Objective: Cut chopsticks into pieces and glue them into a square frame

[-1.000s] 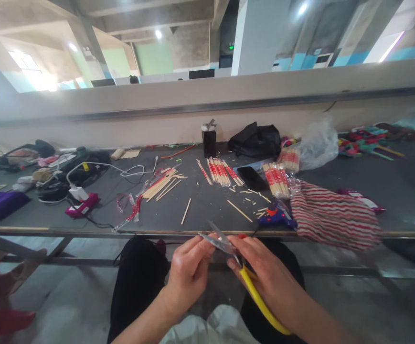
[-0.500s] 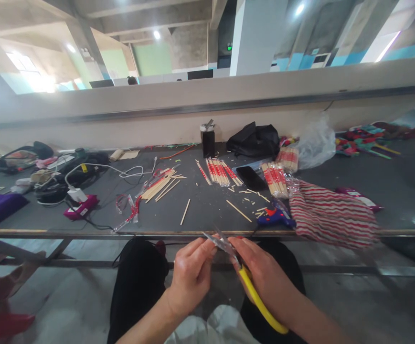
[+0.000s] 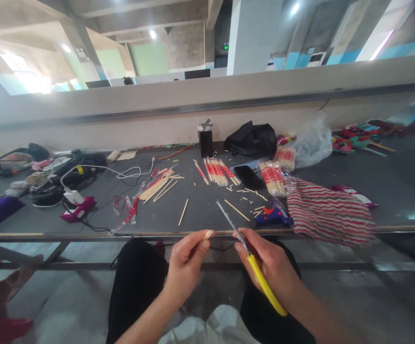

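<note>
My left hand (image 3: 187,255) is closed in a pinch on a short piece of wooden stick (image 3: 208,234), whose pale end shows at the fingertips. In my right hand (image 3: 268,258) are scissors with yellow handles (image 3: 262,282); their blades (image 3: 228,215) point up and to the left, close together and apart from the stick piece. Both hands are in front of the table edge, above my lap. Beyond them on the dark table lie a single stick (image 3: 183,212), another stick (image 3: 237,210) and small cut bits (image 3: 260,210).
Loose chopsticks (image 3: 159,186), red-wrapped chopsticks (image 3: 216,171) and a bundled pack (image 3: 272,177) lie on the table. Nearby are a phone (image 3: 249,177), a blue glue gun (image 3: 273,215), striped cloth (image 3: 329,210), a black box (image 3: 205,142) and a magenta power strip (image 3: 78,209) with cables.
The scissors have moved away from my left hand, and their blades have come together and now point up the table. A small stick end is now visible in my left fingertips.
</note>
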A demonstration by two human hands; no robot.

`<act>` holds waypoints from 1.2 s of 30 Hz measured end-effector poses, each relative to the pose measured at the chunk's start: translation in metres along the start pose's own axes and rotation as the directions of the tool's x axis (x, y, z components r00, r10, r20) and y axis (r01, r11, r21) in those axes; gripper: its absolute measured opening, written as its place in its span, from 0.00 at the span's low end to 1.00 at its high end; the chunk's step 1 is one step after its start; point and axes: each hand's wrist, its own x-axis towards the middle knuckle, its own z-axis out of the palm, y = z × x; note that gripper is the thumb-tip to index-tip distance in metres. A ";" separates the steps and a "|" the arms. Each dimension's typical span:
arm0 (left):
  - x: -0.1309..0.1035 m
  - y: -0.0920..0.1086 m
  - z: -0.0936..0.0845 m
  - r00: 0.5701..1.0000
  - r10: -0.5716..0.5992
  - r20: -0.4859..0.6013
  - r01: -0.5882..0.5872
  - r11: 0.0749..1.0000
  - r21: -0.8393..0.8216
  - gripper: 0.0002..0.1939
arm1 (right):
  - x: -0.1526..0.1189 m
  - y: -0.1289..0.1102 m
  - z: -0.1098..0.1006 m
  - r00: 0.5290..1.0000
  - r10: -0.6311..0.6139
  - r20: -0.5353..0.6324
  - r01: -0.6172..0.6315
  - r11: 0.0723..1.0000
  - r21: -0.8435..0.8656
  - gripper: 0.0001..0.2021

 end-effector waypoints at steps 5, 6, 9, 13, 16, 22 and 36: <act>0.002 0.017 -0.004 0.919 -0.349 0.185 0.395 0.824 -0.405 0.12 | 0.003 -0.001 -0.010 0.992 -0.037 0.125 0.034 0.999 0.029 0.09; 0.003 0.019 -0.005 0.908 -0.359 0.216 0.418 0.799 -0.432 0.12 | 0.004 -0.001 -0.012 0.986 -0.037 0.164 0.031 0.999 0.037 0.09; 0.004 0.024 -0.008 0.885 -0.359 0.297 0.462 0.760 -0.457 0.09 | 0.005 -0.003 -0.015 0.967 -0.034 0.251 0.027 0.999 0.030 0.10; 0.003 0.025 -0.011 0.860 -0.359 0.364 0.495 0.761 -0.419 0.09 | 0.008 -0.005 -0.020 0.945 -0.052 0.323 0.055 0.998 0.002 0.13; 0.001 0.023 -0.013 0.848 -0.366 0.382 0.507 0.770 -0.387 0.10 | 0.007 -0.006 -0.023 0.938 -0.068 0.341 0.076 0.997 -0.008 0.16; -0.002 0.019 -0.013 0.867 -0.361 0.344 0.476 0.803 -0.358 0.14 | 0.004 -0.008 -0.027 0.931 -0.083 0.355 0.095 0.995 -0.017 0.17; -0.004 0.019 -0.015 0.862 -0.331 0.384 0.463 0.822 -0.332 0.13 | -0.006 -0.001 -0.021 0.950 -0.104 0.293 0.110 0.994 -0.004 0.18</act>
